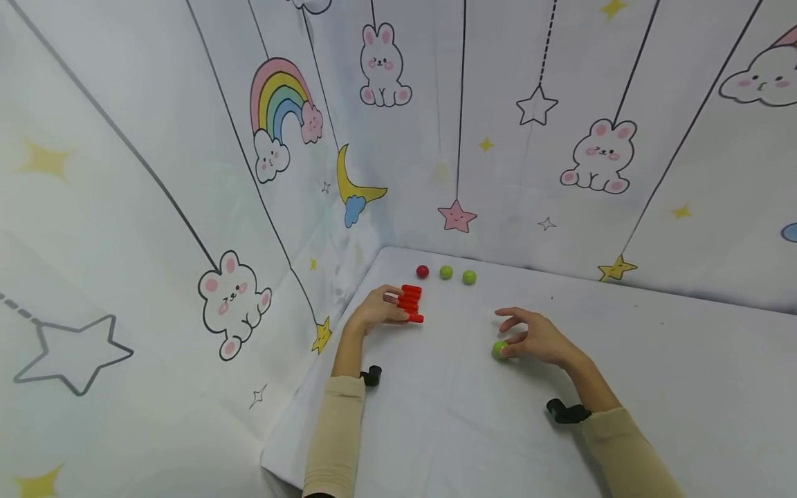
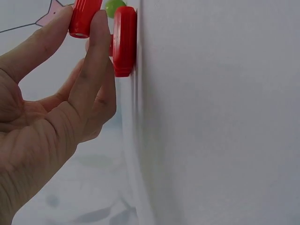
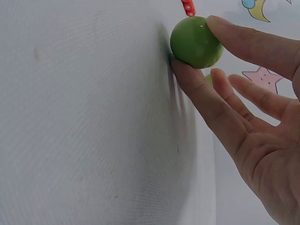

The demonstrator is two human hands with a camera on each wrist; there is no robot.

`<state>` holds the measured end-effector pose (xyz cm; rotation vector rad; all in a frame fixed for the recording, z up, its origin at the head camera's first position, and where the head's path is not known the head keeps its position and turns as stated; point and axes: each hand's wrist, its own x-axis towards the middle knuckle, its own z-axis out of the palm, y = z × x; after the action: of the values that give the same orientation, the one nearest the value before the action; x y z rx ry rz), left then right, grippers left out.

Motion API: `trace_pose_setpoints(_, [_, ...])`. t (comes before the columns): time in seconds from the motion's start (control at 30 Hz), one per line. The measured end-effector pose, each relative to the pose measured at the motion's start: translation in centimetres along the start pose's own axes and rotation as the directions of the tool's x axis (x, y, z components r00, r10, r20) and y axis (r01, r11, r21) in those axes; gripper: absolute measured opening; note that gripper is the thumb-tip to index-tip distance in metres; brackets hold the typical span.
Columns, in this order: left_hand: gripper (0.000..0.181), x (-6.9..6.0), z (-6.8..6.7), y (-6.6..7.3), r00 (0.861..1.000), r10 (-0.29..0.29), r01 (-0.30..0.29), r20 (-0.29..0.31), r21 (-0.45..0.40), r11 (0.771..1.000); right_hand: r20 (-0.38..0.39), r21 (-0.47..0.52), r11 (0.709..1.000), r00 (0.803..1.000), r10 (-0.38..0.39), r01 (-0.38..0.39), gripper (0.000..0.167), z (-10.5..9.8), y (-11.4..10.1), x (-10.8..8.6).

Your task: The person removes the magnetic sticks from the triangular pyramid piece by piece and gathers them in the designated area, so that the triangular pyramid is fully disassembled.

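My left hand is at the left of the white table, beside a short row of several red pieces. In the left wrist view its thumb and a finger pinch a short red ribbed cylinder, whose exact kind I cannot tell. Past the fingers a rounded red piece lies on the table, partly hidden. Further right, my right hand pinches a green ball between thumb and index finger, its other fingers extended. That ball is at or just above the tabletop.
Along the back of the table a red ball, a green ball and another green ball lie in a row. White cloth walls with cartoon prints stand behind and to the left. The table's left edge runs beside my left forearm.
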<state>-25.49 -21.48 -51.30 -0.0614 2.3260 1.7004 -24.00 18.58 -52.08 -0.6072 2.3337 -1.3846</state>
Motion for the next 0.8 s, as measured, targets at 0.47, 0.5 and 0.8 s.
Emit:
trace_pose_setpoints(0.47, [0.069,0.6,-1.3,-0.9,0.996,-0.057,0.057,-0.061,0.000,0.998,0.006,0.010,1.000,1.000,-0.005,0.005,0.084,-0.1,-0.1,0.0])
trace_pose_setpoints(0.5, [0.068,0.7,-1.2,-0.9,0.996,-0.061,0.061,-0.068,0.003,0.998,0.008,0.010,1.000,1.000,-0.003,0.003,0.084,-0.2,-0.2,0.0])
trace_pose_setpoints(0.8, [0.066,0.8,-0.7,-0.7,0.985,-0.073,0.096,-0.157,0.139,0.986,0.023,0.013,1.000,1.000,-0.013,0.012,0.080,0.1,-0.1,0.2])
